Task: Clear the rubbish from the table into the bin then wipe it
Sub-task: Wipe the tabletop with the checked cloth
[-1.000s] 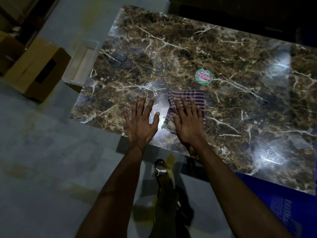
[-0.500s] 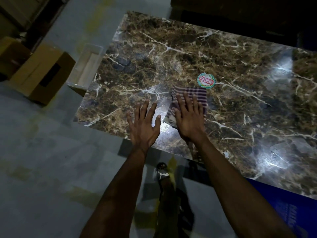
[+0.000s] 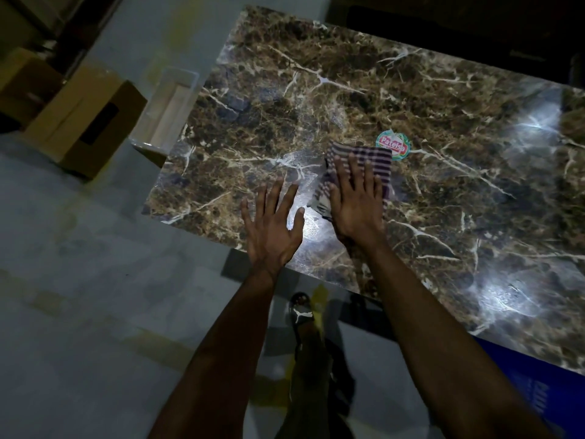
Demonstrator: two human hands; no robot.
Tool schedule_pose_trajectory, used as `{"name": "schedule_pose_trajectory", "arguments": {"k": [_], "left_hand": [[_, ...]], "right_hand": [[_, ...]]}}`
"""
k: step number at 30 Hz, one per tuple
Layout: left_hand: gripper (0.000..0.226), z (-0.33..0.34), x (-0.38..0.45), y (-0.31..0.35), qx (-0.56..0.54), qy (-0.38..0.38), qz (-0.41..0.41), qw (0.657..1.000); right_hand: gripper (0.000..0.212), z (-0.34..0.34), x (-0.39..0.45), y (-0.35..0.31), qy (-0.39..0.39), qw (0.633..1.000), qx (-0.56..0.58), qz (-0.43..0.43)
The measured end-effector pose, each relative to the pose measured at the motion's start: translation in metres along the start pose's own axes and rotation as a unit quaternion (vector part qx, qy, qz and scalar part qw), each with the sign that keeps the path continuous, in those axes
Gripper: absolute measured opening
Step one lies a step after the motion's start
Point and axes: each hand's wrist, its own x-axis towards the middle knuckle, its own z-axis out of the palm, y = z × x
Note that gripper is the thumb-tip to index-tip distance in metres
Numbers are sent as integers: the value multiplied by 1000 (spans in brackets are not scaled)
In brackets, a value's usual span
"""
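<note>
Head camera shows the right hand [image 3: 354,201] pressing flat, fingers straight, on a striped cloth [image 3: 373,163] on the marble table [image 3: 459,106], the cloth's far corner touching a round sticker [image 3: 393,147], while the left hand [image 3: 272,229], fingers spread and holding nothing, lies just left of the cloth.
</note>
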Motion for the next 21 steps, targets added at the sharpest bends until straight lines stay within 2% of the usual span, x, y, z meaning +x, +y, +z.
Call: {"name": "schedule_pose_trajectory", "arguments": {"k": [3, 5, 7, 11, 15, 17, 19, 21], "left_hand": [[56, 1, 0, 0, 10, -1, -2, 1000], [56, 2, 0, -1, 15, 1, -3, 1000], [56, 2, 1, 0, 13, -2, -4, 1000], [57, 0, 1, 0, 4, -9, 2, 1000], [55, 1, 3, 1, 12, -9, 0, 1000], [47, 0, 12, 3, 26, 12, 12, 1000], [34, -3, 28, 7, 31, 54, 38, 997], [23, -6, 47, 15, 31, 83, 28, 996]], "right_hand": [[58, 6, -2, -13, -10, 999, -1, -45], [58, 4, -25, -7, -32, 994, -14, -101], [58, -4, -47, 11, -44, 992, -15, -114], [58, -21, -34, 38, -35, 999, -10, -28], [59, -13, 22, 11, -20, 999, 3, 45], [59, -7, 28, -1, -24, 1000, -3, 18], [58, -8, 13, 1, -43, 998, -8, -53], [58, -15, -7, 15, -58, 993, -14, -97]]}}
